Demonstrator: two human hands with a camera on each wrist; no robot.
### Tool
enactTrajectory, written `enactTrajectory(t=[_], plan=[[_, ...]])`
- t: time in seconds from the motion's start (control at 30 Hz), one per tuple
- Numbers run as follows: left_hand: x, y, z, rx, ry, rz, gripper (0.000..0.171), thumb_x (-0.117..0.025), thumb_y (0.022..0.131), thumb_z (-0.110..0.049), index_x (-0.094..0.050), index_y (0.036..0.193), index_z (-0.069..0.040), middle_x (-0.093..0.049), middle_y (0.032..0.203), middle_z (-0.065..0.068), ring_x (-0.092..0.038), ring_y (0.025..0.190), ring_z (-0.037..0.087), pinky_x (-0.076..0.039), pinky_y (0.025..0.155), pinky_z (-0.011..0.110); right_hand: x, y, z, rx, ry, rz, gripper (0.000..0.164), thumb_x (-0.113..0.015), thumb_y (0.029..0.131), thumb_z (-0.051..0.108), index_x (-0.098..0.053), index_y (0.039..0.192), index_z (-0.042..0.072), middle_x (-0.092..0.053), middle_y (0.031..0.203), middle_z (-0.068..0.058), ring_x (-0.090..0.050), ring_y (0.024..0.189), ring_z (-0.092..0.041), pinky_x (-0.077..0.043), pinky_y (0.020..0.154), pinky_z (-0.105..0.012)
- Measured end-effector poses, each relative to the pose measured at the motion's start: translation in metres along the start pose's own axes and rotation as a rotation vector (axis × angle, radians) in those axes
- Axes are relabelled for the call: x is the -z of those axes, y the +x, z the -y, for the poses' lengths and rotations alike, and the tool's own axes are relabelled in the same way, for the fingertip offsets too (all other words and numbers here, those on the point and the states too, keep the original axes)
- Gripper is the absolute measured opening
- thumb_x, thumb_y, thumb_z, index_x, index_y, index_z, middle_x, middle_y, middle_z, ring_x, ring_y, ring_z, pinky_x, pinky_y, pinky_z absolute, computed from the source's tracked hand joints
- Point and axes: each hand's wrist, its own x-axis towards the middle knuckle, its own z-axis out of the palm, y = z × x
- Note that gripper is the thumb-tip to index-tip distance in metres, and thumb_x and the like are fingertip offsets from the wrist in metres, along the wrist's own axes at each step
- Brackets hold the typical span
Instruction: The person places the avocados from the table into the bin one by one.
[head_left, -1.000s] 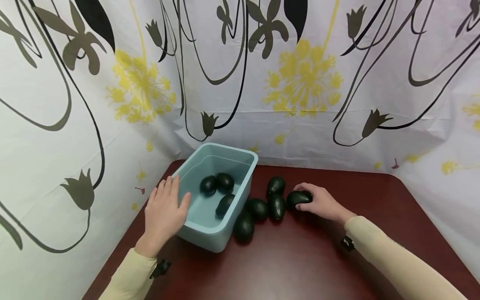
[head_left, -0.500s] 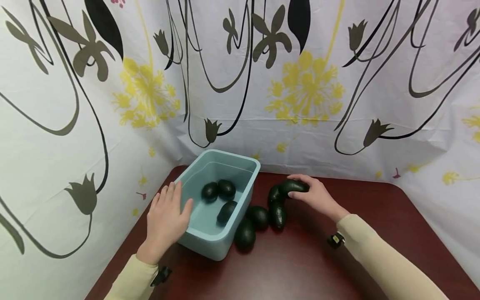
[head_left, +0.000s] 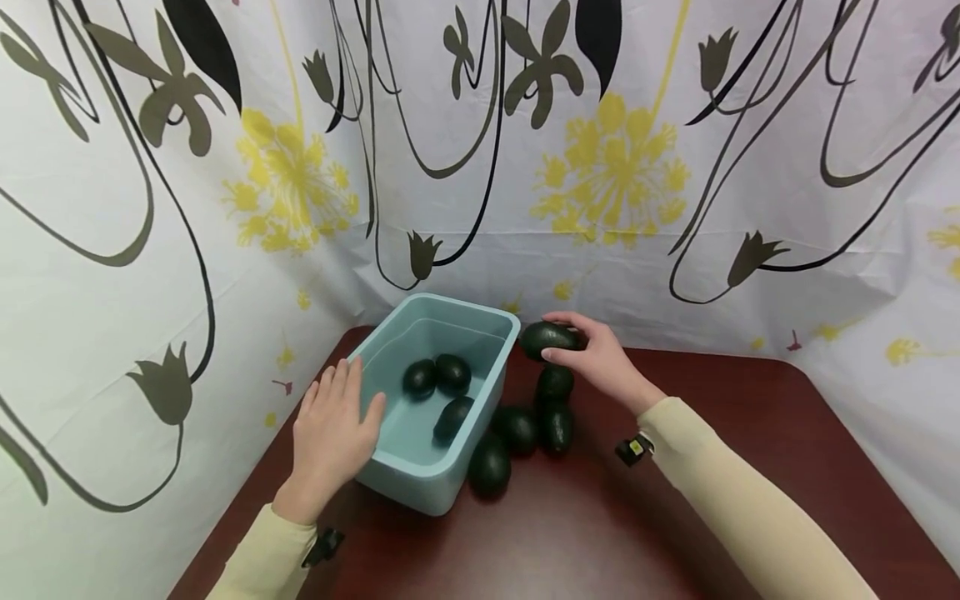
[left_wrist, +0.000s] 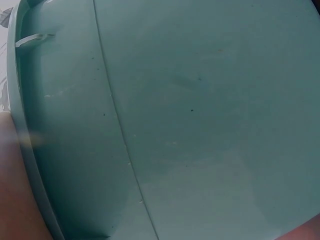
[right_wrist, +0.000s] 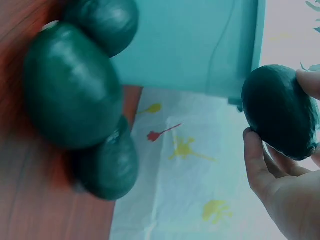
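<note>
My right hand (head_left: 600,358) grips a dark green avocado (head_left: 550,340) between thumb and fingers, raised beside the bin's far right rim. In the right wrist view the same avocado (right_wrist: 280,111) shows against the backdrop, the thumb on one side and fingers on the other. A light blue plastic bin (head_left: 467,462) stands on the table with three avocados inside, one being this avocado (head_left: 453,419) near the right wall. With fingers straight, my left hand (head_left: 330,433) rests on the bin's left rim. The left wrist view is filled by the bin's outer wall (left_wrist: 200,125).
Several loose avocados lie against the bin's right side, among them a near avocado (head_left: 489,467) and an upright-looking avocado (head_left: 556,427). The dark red table (head_left: 720,467) extends to the right. A patterned white cloth (head_left: 480,200) hangs behind and at the left.
My right hand has lifted its avocado off the table and carried it up and leftward, over the loose ones, toward the bin. My left hand stays on the rim.
</note>
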Motion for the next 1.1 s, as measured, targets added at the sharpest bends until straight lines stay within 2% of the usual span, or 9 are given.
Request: enactTrajectory(t=[0.27, 0.37, 0.53, 0.87, 1.1], plan=[[0.0, 0.003, -0.001, -0.004, -0.014, -0.003, 0.071, -0.049, 0.103, -0.045, -0.034, 0.155, 0.002, -0.035, 0.157, 0.025, -0.029, 0.144, 0.044, -0.019, 0.117, 0.059, -0.007, 0.016, 0.028, 0.005, 0.051, 0.015, 0.054, -0.078, 0.089, 0.035, -0.057, 0.139, 0.035, -0.055, 0.137, 0.006, -0.063, 0.108, -0.021, -0.054, 0.087, -0.045], [0.001, 0.003, -0.001, -0.002, -0.011, 0.003, 0.071, -0.049, 0.103, -0.044, -0.034, 0.155, 0.002, -0.035, 0.157, 0.025, -0.029, 0.144, 0.044, -0.019, 0.117, 0.059, -0.012, 0.023, 0.029, 0.055, 0.042, 0.008, 0.055, -0.078, 0.088, 0.041, -0.058, 0.139, 0.036, -0.054, 0.138, 0.009, -0.063, 0.108, -0.019, -0.054, 0.087, -0.044], [0.001, 0.002, 0.0, -0.004, -0.007, -0.008, 0.071, -0.05, 0.102, -0.044, -0.035, 0.154, 0.002, -0.037, 0.155, 0.026, -0.031, 0.143, 0.045, -0.02, 0.116, 0.06, -0.024, 0.033, 0.035, 0.098, 0.037, 0.019, 0.054, -0.079, 0.088, 0.041, -0.059, 0.138, 0.037, -0.056, 0.136, 0.007, -0.063, 0.105, -0.02, -0.054, 0.085, -0.044], [0.0, 0.001, 0.0, -0.004, -0.007, 0.001, 0.071, -0.051, 0.102, -0.043, -0.035, 0.154, 0.002, -0.036, 0.155, 0.026, -0.03, 0.144, 0.045, -0.019, 0.117, 0.06, -0.041, 0.047, 0.04, 0.084, 0.02, 0.066, 0.056, -0.08, 0.088, 0.032, -0.059, 0.14, 0.028, -0.057, 0.136, 0.004, -0.063, 0.103, -0.022, -0.053, 0.086, -0.045], [0.002, 0.001, 0.0, -0.005, -0.011, -0.009, 0.071, -0.053, 0.101, -0.042, -0.036, 0.154, 0.003, -0.037, 0.155, 0.026, -0.031, 0.143, 0.045, -0.02, 0.116, 0.06, -0.052, 0.064, 0.043, 0.112, -0.031, 0.084, 0.05, -0.081, 0.086, 0.037, -0.062, 0.132, 0.036, -0.06, 0.129, 0.009, -0.063, 0.101, -0.018, -0.053, 0.086, -0.041]])
